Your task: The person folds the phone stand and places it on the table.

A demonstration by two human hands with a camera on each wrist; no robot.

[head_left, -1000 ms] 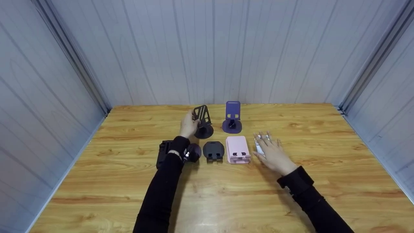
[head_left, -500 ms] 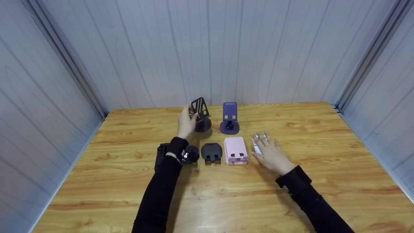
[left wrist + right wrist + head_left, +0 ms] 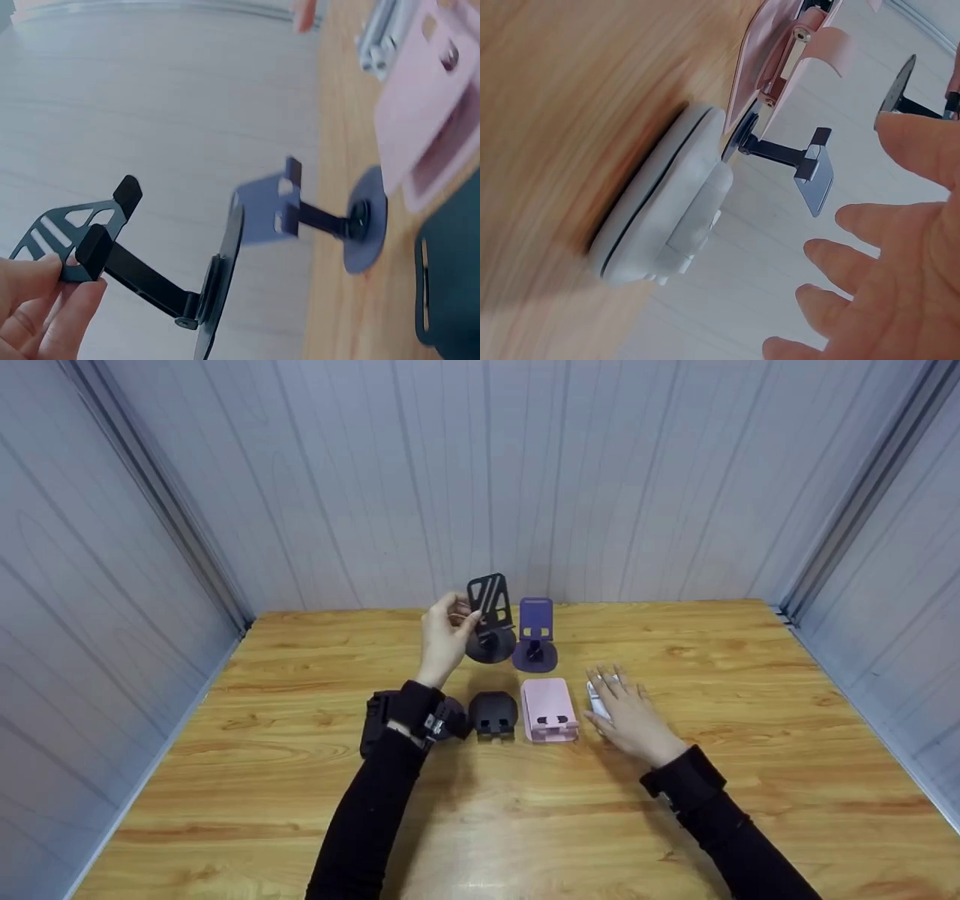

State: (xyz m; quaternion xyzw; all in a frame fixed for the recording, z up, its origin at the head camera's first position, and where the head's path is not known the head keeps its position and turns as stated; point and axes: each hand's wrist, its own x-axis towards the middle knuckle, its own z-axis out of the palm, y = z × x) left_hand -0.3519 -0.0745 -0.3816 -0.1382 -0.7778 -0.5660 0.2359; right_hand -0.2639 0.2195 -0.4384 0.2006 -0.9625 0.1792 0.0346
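My left hand [image 3: 442, 636] pinches the edge of a black phone stand's slotted plate between thumb and fingers. The black phone stand [image 3: 491, 607] is held up off the table, its round base tilted in the left wrist view. Just right of it, a purple phone stand [image 3: 536, 619] stands unfolded on the table. My right hand [image 3: 634, 720] is spread, palm down, over a white folded stand [image 3: 664, 202] with rounded ends. The right wrist view shows its fingers straight and apart from that white piece. From the head, the hand covers most of it.
A pink folded phone stand [image 3: 550, 709] and a dark folded stand [image 3: 493, 712] lie in the front row. Partly under my left wrist are another dark stand [image 3: 452, 720] and a black bulky item [image 3: 377, 724]. Pale panel walls [image 3: 517, 472] enclose the wooden table [image 3: 525, 825].
My left hand has lifted the black phone stand off the table and carried it up and to the right, close to the purple one. My right hand stays in place.
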